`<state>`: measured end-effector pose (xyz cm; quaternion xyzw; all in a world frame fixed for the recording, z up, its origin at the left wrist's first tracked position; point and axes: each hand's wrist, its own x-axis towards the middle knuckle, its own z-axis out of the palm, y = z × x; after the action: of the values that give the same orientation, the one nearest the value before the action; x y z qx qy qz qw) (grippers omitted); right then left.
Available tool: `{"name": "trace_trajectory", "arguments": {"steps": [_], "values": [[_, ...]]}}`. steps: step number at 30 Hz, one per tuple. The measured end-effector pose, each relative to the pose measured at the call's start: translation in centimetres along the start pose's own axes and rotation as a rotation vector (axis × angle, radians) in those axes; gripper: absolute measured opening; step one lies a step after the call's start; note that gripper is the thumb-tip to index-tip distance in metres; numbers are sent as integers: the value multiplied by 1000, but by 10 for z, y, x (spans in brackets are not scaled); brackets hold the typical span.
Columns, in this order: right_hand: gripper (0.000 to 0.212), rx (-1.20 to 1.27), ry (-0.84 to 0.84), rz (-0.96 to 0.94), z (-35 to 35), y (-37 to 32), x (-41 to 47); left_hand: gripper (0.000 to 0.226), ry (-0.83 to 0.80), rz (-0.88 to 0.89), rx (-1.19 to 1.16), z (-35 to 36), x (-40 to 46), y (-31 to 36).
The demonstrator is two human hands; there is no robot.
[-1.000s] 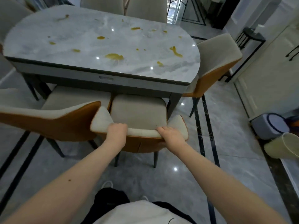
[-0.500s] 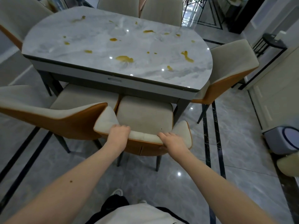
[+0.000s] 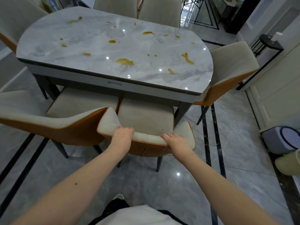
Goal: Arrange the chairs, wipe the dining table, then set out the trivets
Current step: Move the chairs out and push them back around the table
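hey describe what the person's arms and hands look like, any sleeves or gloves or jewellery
Both forearms are bare up to the frame edge, with no sleeves in view. The left hand and right hand wear no gloves, and no rings, watch or bracelet show. A small dark spot marks the left forearm.

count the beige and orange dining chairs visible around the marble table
6, possibly more out of frame: the gripped chair at the near side, one beside it, one at the right end, two at the far side, one at the far left.
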<state>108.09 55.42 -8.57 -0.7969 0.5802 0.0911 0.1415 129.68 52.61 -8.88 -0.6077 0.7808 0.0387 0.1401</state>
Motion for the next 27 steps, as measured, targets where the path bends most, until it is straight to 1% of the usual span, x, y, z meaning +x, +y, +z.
{"name": "trace_trajectory", "arguments": {"steps": [13, 19, 27], "values": [[34, 30, 52, 57, 3, -8, 0, 26, 3, 32, 4, -1, 1, -8], [38, 9, 39, 92, 1, -15, -3, 25, 1, 50, -10, -3, -3, -10], [37, 10, 25, 100, 5, -16, -3, 28, -23, 51, -7, -3, -5, -11]]}}
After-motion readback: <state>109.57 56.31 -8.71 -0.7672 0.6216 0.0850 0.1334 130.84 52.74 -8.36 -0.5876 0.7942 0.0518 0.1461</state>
